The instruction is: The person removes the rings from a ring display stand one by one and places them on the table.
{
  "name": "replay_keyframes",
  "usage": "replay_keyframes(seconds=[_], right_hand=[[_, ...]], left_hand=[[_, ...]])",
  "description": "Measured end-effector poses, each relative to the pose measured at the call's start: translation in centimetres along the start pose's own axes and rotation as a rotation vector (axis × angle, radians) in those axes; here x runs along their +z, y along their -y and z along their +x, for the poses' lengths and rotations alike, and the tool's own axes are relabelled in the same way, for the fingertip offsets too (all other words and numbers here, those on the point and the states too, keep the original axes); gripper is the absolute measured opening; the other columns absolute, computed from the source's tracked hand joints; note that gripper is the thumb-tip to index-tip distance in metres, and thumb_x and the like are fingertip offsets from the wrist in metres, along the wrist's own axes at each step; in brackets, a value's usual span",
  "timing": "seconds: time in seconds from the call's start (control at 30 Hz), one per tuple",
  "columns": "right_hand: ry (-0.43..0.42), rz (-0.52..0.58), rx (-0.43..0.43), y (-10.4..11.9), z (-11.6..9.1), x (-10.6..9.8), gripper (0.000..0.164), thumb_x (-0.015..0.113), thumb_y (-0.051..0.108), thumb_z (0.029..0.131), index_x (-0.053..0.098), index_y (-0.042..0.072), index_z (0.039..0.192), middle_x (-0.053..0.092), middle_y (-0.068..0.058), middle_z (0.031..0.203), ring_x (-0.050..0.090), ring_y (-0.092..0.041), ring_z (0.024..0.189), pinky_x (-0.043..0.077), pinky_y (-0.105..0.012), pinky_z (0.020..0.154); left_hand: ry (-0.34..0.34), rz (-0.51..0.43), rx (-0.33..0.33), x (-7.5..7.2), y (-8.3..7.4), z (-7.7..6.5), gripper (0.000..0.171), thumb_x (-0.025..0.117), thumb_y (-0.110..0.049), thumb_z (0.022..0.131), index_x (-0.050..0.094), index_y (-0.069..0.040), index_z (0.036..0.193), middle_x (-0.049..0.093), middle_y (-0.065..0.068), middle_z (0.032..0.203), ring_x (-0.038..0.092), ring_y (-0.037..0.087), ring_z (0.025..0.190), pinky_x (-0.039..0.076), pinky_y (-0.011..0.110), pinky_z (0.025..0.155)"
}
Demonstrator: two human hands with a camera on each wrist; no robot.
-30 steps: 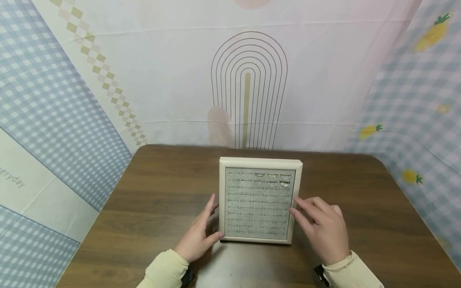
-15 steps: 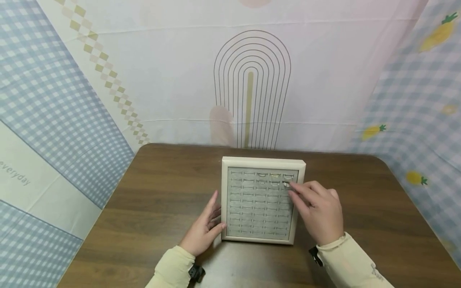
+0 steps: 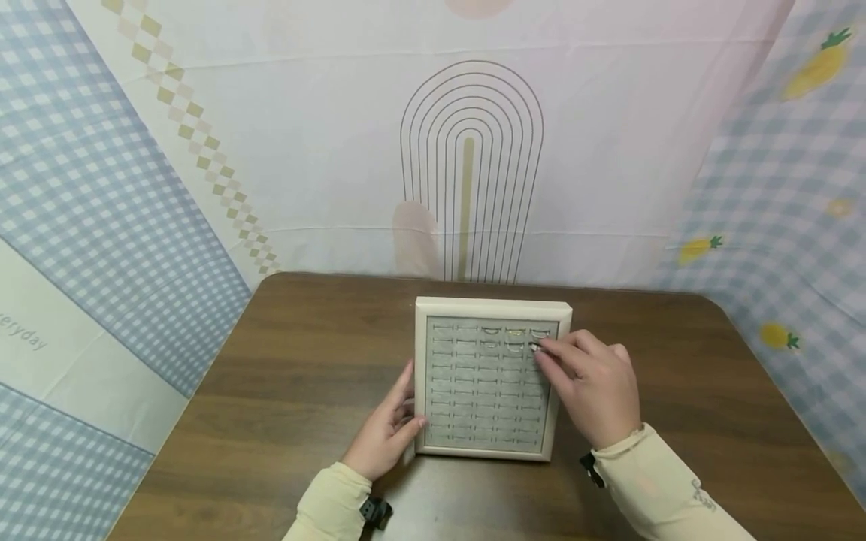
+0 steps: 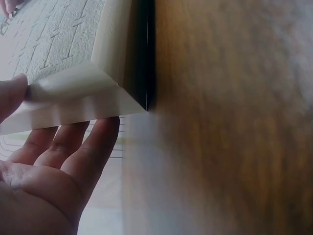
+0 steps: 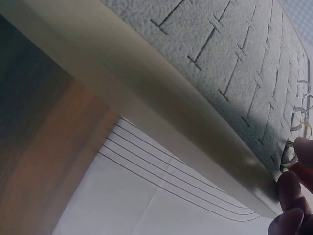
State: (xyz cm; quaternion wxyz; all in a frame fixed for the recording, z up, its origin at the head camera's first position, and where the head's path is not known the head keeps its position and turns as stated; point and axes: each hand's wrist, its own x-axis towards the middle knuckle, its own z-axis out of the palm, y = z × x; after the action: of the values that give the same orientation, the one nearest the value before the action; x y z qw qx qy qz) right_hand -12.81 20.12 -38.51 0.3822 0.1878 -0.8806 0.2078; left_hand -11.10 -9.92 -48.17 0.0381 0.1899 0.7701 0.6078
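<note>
A cream-framed ring display board (image 3: 473, 406) stands propped up on the table, its grey padded face crossed by rows of slits. Several rings (image 3: 516, 331) sit in the top two rows toward the right. My left hand (image 3: 382, 443) holds the board's left side, thumb at the front edge and fingers against the side, as the left wrist view shows. At the right end of the second row, my right hand (image 3: 598, 383) pinches a ring (image 5: 289, 154) between thumb and index finger. That ring is at its slit and partly covered by the fingertips.
The brown wooden table (image 3: 304, 376) has rounded far corners. Behind it hangs a pale printed cloth (image 3: 325, 150) with an arch pattern. Blue checked cloth (image 3: 758, 188) hangs on both sides.
My right hand has moved from the board's right edge up to the ring ending the second row and now pinches it. The left hand has closed slightly on the left side.
</note>
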Motion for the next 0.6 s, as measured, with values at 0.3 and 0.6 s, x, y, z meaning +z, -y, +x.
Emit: replay_keyframes(seconds=[0.3, 0.6], right_hand=[[0.097, -0.003, 0.065, 0.2, 0.5, -0.9, 0.014, 0.088, 0.013, 0.074, 0.078, 0.016, 0.084, 0.063, 0.007, 0.081, 0.046, -0.005, 0.061, 0.028, -0.033, 0.064], [0.105, -0.026, 0.015, 0.3, 0.9, -1.0, 0.016, 0.091, 0.013, 0.07, 0.08, 0.015, 0.082, 0.062, 0.004, 0.081, 0.053, -0.013, 0.064, 0.028, -0.036, 0.065]], left_hand=[[0.028, -0.004, 0.026, 0.2, 0.2, 0.3, 0.088, 0.062, 0.002, 0.096, 0.012, -0.023, 0.163, 0.056, 0.023, 0.13, 0.066, 0.034, 0.107, 0.056, 0.032, 0.091], [0.024, -0.007, 0.02, 0.1, 0.1, 0.1, 0.088, 0.062, 0.003, 0.096, 0.012, -0.025, 0.163, 0.056, 0.021, 0.129, 0.066, 0.034, 0.108, 0.056, 0.031, 0.091]])
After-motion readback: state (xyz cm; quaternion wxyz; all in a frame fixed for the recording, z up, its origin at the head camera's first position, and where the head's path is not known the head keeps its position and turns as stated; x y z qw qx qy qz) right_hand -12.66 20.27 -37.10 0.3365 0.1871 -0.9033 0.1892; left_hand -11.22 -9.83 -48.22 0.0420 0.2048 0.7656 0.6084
